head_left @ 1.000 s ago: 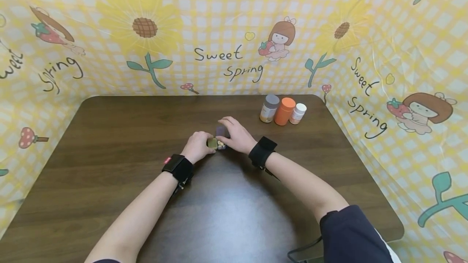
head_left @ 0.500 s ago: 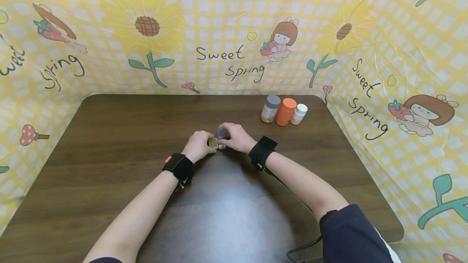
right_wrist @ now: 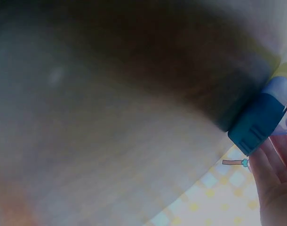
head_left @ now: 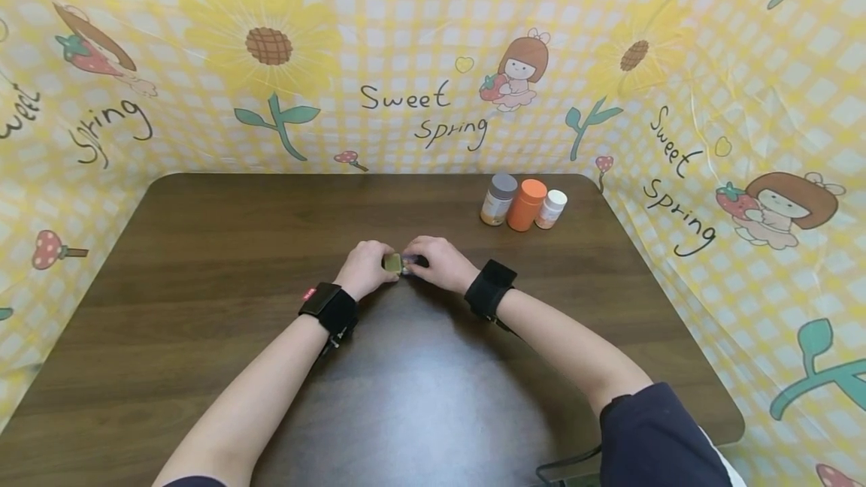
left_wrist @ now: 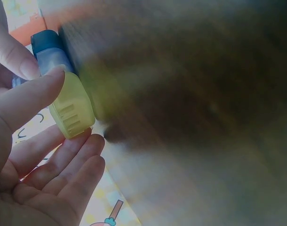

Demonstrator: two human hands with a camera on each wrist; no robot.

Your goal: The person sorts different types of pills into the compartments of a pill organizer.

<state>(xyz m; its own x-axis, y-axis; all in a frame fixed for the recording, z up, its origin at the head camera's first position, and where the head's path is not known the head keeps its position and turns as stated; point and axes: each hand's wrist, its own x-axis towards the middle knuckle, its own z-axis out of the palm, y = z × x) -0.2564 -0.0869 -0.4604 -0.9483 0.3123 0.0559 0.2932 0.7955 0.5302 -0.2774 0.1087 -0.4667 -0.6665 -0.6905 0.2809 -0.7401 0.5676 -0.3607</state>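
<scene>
On the dark-brown wood-grain table (head_left: 203,246), left hand (head_left: 366,269) and right hand (head_left: 443,265) both pinch; grey-, orange- and white-capped bottles (head_left: 525,209) stand near the far-right corner; the pinched boxy yellow-blue-teal plastic case (left_wrist: 75,98) sits before the far edge's middle.

Three bottles (head_left: 527,206) close together, checked cloth (head_left: 406,28) behind.

At eight o'clock the left hand (left_wrist: 35,150) pinches a box (left_wrist: 74,96) by its yellow end (left_wrist: 75,115); the teal end (left_wrist: 46,41) points to eleven. The right hand (left_wrist: 12,51) shows at ten, the blurred table (left_wrist: 190,94) toward three.
</scene>
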